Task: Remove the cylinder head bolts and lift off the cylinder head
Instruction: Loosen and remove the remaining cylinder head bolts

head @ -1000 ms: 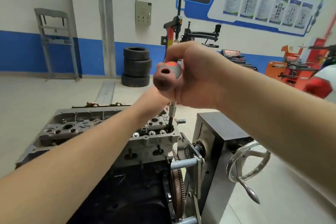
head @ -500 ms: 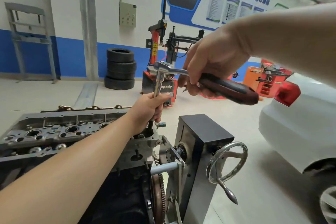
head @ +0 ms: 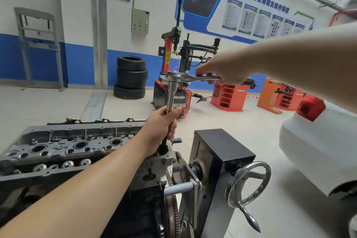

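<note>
Left grip [head: 164, 123] wraps the extension bar [head: 171, 94], right grip [head: 226, 72] closes on the ratchet handle [head: 204, 77].
Left steadies it upright so the socket probably stays seated in the cylinder head [head: 77, 147] while right cranks.

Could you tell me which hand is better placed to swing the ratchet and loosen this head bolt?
Right. The right hand grips the ratchet handle, clear to swing. The left hand wraps the extension above the cylinder head, steadying it.

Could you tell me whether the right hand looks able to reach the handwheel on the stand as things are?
Probably yes: the handwheel has open space around it, but the right hand must first release the ratchet.
</note>
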Action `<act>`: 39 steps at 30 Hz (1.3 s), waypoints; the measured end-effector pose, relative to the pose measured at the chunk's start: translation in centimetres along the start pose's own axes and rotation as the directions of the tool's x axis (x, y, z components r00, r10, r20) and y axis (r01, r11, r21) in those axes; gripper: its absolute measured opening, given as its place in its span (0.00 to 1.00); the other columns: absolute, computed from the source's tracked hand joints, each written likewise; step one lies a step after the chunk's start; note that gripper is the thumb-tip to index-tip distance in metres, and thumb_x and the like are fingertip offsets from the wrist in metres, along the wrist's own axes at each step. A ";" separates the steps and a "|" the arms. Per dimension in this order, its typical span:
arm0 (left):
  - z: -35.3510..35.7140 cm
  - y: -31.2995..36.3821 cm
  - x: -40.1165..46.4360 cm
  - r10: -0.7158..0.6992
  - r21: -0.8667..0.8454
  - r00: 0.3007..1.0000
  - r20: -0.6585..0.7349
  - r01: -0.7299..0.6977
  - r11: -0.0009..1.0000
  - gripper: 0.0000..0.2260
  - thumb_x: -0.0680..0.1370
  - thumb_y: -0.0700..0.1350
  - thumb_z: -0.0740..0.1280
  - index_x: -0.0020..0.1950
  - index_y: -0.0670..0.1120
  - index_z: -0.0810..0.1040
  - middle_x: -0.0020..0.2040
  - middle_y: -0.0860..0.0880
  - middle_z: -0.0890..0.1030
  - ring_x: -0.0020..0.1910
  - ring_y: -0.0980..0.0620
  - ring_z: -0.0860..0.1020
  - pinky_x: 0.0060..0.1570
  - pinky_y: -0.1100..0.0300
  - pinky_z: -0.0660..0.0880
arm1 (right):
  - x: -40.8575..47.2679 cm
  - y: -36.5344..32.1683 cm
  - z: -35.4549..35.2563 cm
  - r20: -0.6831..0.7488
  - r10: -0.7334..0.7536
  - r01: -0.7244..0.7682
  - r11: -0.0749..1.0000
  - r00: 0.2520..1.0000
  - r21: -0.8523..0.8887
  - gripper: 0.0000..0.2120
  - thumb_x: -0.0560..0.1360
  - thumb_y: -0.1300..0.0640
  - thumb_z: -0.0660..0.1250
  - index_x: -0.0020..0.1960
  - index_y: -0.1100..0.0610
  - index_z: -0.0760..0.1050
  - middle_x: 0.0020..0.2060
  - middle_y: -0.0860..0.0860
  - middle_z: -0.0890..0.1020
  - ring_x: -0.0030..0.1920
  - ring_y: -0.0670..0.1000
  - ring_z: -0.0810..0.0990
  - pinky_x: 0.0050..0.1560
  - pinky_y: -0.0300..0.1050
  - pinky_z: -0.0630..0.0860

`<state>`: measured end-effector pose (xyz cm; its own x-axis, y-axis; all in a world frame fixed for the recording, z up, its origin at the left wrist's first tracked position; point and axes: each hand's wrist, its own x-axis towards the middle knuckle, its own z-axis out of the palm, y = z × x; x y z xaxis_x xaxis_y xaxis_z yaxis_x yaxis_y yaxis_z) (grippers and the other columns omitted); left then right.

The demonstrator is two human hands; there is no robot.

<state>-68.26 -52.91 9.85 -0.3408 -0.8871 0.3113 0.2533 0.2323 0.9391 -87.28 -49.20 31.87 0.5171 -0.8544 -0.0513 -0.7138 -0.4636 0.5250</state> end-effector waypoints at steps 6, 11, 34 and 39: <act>0.2 0.1 -0.4 0.005 0.019 1.000 -0.027 -0.005 1.000 0.11 0.84 0.51 0.67 0.46 0.47 0.72 0.27 0.50 0.68 0.26 0.51 0.63 0.28 0.58 0.64 | 0.7 -1.1 1.0 -0.176 0.156 -0.199 0.944 0.972 -0.263 0.34 0.80 0.69 0.58 0.77 0.39 0.60 0.62 0.46 0.79 0.61 0.57 0.76 0.45 0.53 0.81; 0.1 -0.1 -1.0 0.055 0.048 0.998 0.041 -0.057 0.997 0.14 0.83 0.55 0.69 0.48 0.45 0.74 0.28 0.49 0.69 0.26 0.51 0.63 0.28 0.58 0.64 | 2.1 -4.7 1.0 -0.158 0.149 -0.068 0.901 0.976 0.427 0.15 0.80 0.52 0.68 0.65 0.43 0.72 0.46 0.41 0.79 0.48 0.48 0.80 0.41 0.44 0.72; 0.2 0.1 -1.6 -0.081 0.083 0.995 -0.060 0.086 0.993 0.16 0.75 0.52 0.69 0.30 0.49 0.74 0.27 0.47 0.70 0.25 0.48 0.66 0.28 0.56 0.68 | 5.5 -14.5 -1.5 -0.392 0.515 -0.512 0.850 0.762 0.122 0.01 0.79 0.56 0.60 0.50 0.52 0.70 0.36 0.54 0.70 0.43 0.59 0.73 0.40 0.51 0.65; 0.1 0.4 -1.6 -0.068 0.041 0.997 -0.035 0.069 0.997 0.11 0.81 0.49 0.71 0.43 0.45 0.78 0.33 0.47 0.75 0.30 0.49 0.73 0.32 0.56 0.76 | 6.2 -11.8 0.4 -0.455 0.649 -0.582 0.756 0.610 0.298 0.10 0.82 0.48 0.58 0.46 0.52 0.71 0.35 0.53 0.71 0.38 0.58 0.74 0.31 0.47 0.58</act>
<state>-67.70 -51.36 9.72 -0.3257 -0.9140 0.2417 0.1921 0.1864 0.9635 -75.87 -49.13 25.05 0.0672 -0.7151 0.6958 -0.9819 0.0765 0.1735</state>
